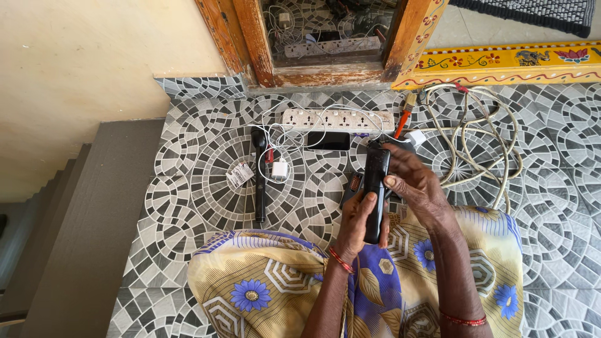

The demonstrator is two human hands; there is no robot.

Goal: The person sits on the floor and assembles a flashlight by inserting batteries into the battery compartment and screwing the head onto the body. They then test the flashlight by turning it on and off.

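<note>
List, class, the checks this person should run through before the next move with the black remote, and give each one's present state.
1. Left hand grips the lower part of the remote: ok.
2. Right hand steadies its upper part, thumb on the side: ok.
3. Remote held clear of the tiled floor: ok.
4. Phone and power strip lie apart from the hands: ok.
5. Coiled cable beside the right hand, not snagging it: ok.
6. Whether the remote's back cover is on: cannot tell.
</note>
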